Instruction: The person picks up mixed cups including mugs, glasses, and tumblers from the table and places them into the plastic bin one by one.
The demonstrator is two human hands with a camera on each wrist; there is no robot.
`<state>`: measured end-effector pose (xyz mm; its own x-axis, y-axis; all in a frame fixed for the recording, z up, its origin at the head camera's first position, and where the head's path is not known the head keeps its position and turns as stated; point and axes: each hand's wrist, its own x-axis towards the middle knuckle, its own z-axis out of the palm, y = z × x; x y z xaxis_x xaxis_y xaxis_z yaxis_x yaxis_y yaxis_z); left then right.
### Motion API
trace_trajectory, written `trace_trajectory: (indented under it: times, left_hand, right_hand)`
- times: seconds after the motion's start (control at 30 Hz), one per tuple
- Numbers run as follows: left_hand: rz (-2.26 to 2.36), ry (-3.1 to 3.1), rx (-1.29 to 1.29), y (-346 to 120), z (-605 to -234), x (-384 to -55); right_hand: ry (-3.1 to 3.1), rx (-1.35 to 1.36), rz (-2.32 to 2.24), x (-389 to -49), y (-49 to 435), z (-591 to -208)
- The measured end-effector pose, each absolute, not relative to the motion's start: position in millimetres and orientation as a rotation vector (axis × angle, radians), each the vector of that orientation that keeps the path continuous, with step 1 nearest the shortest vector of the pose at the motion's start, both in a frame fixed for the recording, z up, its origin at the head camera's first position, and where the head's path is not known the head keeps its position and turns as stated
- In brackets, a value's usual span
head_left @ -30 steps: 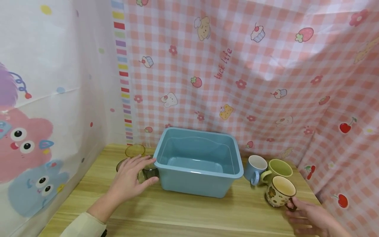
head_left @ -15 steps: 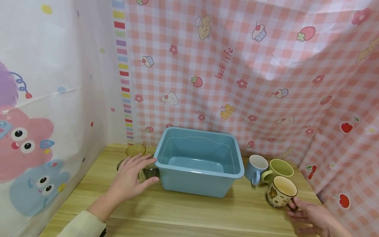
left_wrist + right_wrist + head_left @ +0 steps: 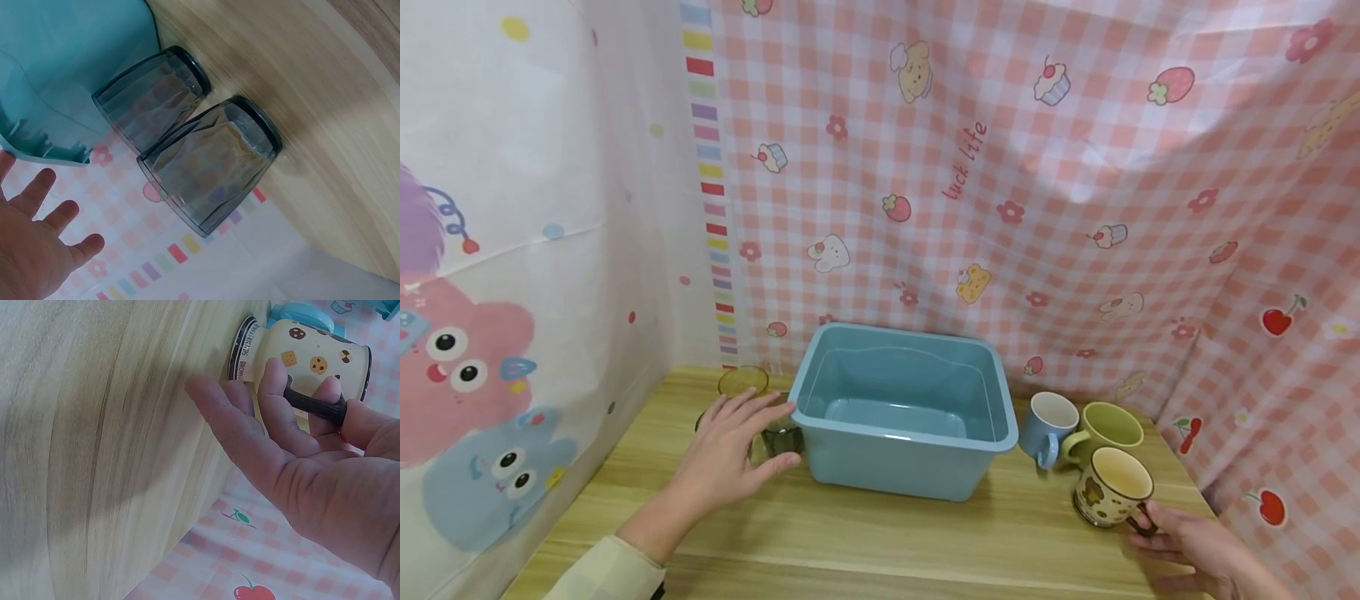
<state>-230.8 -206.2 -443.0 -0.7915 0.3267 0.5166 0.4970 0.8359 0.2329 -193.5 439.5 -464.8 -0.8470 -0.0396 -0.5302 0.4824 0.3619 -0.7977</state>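
My right hand (image 3: 1198, 550) grips the dark brown handle of a cream mug (image 3: 1105, 493) printed with cookies, the thumb on top and a finger through the loop in the right wrist view. The mug is upright, low over the wooden table. My left hand (image 3: 718, 462) is spread with its fingers straight, fingertips right at the left rim of a light blue plastic bin (image 3: 887, 467). In the left wrist view, two grey see-through tumblers (image 3: 209, 165) stand side by side near the bin. In the head view the left hand partly hides them.
Behind the cream mug stand a green mug (image 3: 1116, 427) and a light blue mug (image 3: 1040, 433), right of the bin. An amber glass (image 3: 743, 382) is at the table's back left. Patterned cloth (image 3: 865, 175) hangs along the back and sides of the wooden table (image 3: 850, 542).
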Motion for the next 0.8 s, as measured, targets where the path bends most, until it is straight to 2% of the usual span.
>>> trace_trajectory:
  times: [0.8]
  left_hand:
    - [-0.492, -2.571, -0.616, -205, -442, -229]
  right_hand:
    - [2.107, 0.218, -1.489, -192, 455, -465]
